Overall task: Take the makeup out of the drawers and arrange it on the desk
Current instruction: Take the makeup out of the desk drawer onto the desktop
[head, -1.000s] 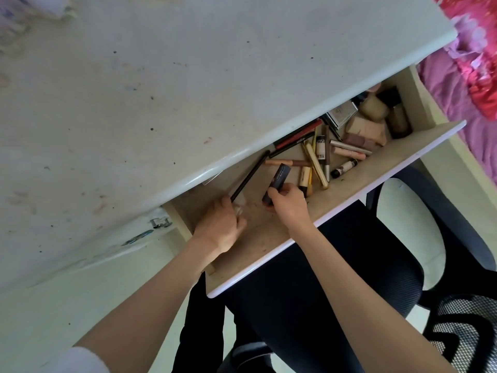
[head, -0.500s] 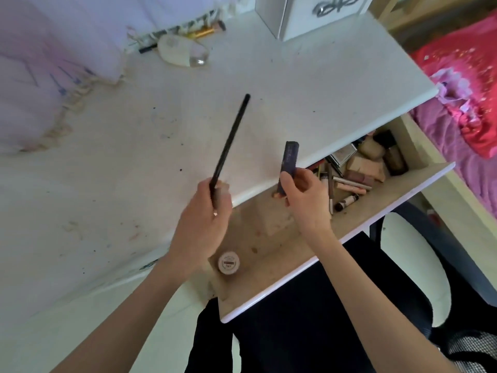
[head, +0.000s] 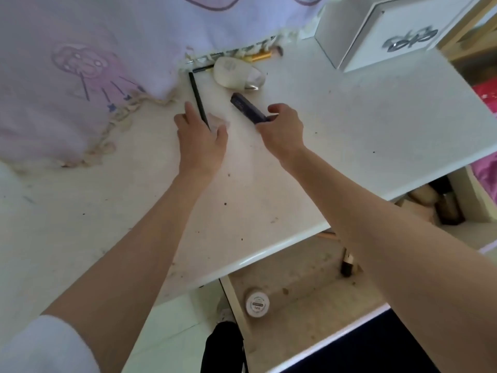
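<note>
Black pencil [head: 197, 96] is pinched by the left hand [head: 200, 137] on the bench [head: 349, 125]; at its 3 o'clock, a dark tube [head: 247, 107] is gripped by the right hand [head: 282, 127].

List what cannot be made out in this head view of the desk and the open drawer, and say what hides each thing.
- Most of the drawer contents: hidden by the desk top and the right forearm.
- Label on the small round jar: too small to read.
- Near end of the black pencil: covered by the left hand.
- Whether the dark tube lies on the desk: the right hand hides its near end.
- White box: cut off by the top edge.
</note>
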`<act>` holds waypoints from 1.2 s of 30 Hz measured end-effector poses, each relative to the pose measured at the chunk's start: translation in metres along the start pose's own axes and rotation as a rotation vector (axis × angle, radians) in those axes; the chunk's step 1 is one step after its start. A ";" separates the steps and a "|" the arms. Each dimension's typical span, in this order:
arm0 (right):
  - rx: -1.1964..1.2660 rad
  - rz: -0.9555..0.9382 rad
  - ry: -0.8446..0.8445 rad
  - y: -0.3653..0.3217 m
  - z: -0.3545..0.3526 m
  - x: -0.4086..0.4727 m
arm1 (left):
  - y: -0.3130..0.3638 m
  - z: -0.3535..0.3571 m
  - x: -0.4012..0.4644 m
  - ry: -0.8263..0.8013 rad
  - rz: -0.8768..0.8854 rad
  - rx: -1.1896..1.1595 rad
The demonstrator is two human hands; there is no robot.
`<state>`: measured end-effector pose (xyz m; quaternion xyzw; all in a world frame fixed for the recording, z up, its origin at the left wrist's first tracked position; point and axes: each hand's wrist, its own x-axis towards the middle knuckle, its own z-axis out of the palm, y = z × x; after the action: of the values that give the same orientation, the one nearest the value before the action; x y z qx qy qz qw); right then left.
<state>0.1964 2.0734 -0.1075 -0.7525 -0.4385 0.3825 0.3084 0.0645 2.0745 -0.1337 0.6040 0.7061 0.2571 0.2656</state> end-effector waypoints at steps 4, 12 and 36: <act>-0.002 -0.137 -0.056 -0.003 0.010 0.011 | -0.004 0.001 0.008 0.026 0.130 -0.002; -0.717 -0.401 -0.107 0.059 -0.003 -0.025 | -0.029 0.000 -0.036 -0.091 0.257 0.252; -0.892 0.038 -0.246 0.221 -0.081 -0.148 | -0.062 0.062 -0.235 -0.789 0.531 0.833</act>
<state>0.3106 1.8362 -0.1968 -0.7685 -0.5798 0.2486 -0.1069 0.0934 1.8356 -0.2060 0.8607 0.4221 -0.2242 0.1755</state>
